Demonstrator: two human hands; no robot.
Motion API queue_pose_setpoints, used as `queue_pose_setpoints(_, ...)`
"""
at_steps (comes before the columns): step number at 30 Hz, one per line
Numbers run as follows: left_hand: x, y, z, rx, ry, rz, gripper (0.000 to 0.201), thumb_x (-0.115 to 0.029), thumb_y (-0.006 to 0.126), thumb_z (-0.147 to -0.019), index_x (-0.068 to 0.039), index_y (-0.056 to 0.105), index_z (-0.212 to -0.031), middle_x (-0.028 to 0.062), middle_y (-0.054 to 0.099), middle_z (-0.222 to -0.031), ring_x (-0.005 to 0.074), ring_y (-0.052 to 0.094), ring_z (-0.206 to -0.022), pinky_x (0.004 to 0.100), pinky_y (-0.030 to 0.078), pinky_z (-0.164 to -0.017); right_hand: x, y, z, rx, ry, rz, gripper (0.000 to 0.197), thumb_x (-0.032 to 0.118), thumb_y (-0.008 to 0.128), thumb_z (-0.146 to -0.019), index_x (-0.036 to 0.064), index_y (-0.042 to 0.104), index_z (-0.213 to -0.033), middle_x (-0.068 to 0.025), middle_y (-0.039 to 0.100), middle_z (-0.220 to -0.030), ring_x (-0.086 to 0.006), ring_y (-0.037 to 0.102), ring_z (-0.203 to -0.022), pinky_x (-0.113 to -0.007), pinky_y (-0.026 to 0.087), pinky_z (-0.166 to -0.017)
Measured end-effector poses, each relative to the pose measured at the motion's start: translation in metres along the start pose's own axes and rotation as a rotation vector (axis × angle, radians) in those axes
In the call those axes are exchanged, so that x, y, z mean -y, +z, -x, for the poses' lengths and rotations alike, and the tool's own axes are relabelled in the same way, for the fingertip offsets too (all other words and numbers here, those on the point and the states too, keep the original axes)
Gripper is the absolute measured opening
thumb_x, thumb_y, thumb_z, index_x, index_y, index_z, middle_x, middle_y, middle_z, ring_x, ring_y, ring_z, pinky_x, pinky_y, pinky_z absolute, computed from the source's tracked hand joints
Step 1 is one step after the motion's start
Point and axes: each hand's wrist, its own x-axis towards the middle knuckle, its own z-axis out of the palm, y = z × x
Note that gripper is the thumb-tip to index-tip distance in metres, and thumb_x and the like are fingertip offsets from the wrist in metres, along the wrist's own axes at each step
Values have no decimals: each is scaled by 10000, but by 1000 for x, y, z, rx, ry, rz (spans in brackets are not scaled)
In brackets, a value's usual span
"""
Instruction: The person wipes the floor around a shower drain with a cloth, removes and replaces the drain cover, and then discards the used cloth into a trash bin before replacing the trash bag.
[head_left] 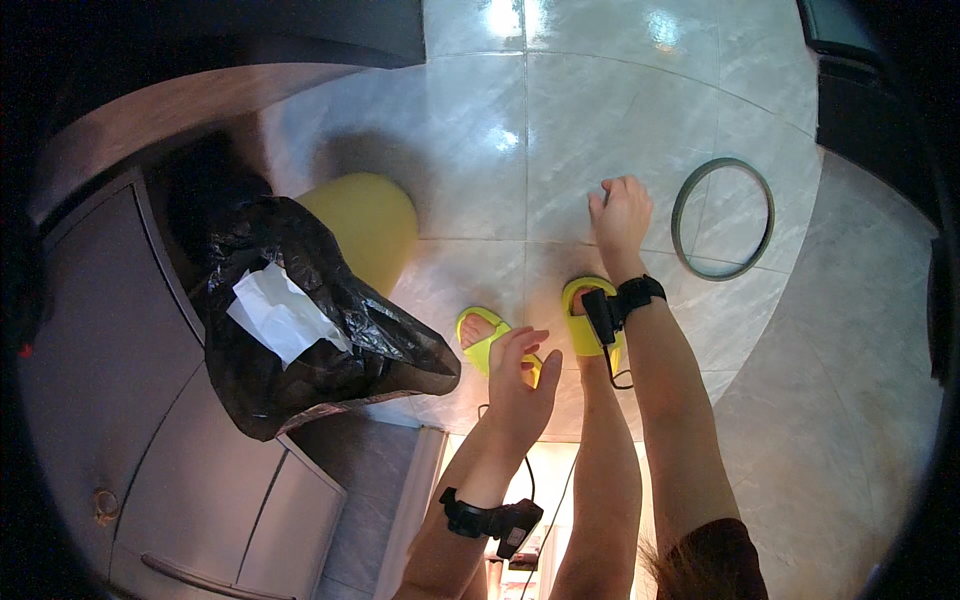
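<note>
The black plastic bag [372, 335] drapes loosely over the yellow bin [372, 215] at left, probably because the gray-green ring [677, 222] lies separately on the right-hand floor [600, 110]; the left hand's [520, 395] empty fingers are apart, the right hand's [622, 218] curled, closure unclear.

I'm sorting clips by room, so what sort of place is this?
Probably a home, perhaps its kitchen: it shows grey cabinets at left, a yellowish bin with a black bag, and yellow-green slippers being worn.
</note>
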Motion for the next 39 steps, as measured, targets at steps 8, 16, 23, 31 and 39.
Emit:
queue_pose_setpoints(8, -2, -3, -2, -6, 20, 19, 286, -104, 661, -838, -50, 563, -1100, 132, 520, -1146, 233, 554, -955, 318, 466, -800, -19, -1, 7, 34, 13, -46, 90, 111, 650, -670, 52, 587, -646, -104, 551, -757, -322, 539, -779, -436, 417, -687)
queue_pose_setpoints(16, -16, 1, -3, 30, -19, 51, 253, -127, 625, -865, -55, 562, -1100, 80, 509, -1161, 199, 544, -1001, 316, 470, -817, -19, -84, 49, 2, 93, -241, 138, 96, 664, -706, 35, 541, -688, -98, 527, -762, -305, 518, -787, -401, 410, -713)
queue_pose_setpoints(23, -16, 4, 3, -11, 77, 99, 269, -99, 650, -837, -60, 561, -1088, 91, 516, -1117, 197, 545, -955, 312, 473, -782, 30, -183, 64, -10, 16, -336, 172, 14, 685, -687, 46, 518, -711, -83, 506, -782, -259, 496, -737, -343, 407, -678)
queue_pose_setpoints(31, -38, -54, 63, -61, 50, 88, 301, -97, 663, -820, -53, 547, -1094, 113, 512, -1092, 231, 546, -947, 334, 483, -801, 119, -303, 91, 120, -159, -396, 189, -10, 686, -664, 60, 532, -748, -77, 519, -806, -252, 514, -776, -334, 409, -693)
queue_pose_setpoints(39, -56, -115, 111, -323, 83, 238, 267, -95, 673, -810, -41, 575, -1053, 125, 502, -1108, 244, 556, -919, 340, 506, -772, 229, -377, 101, 304, -442, -426, 181, 7, 696, -654, 56, 562, -765, -86, 542, -842, -273, 527, -823, -348, 408, -746)
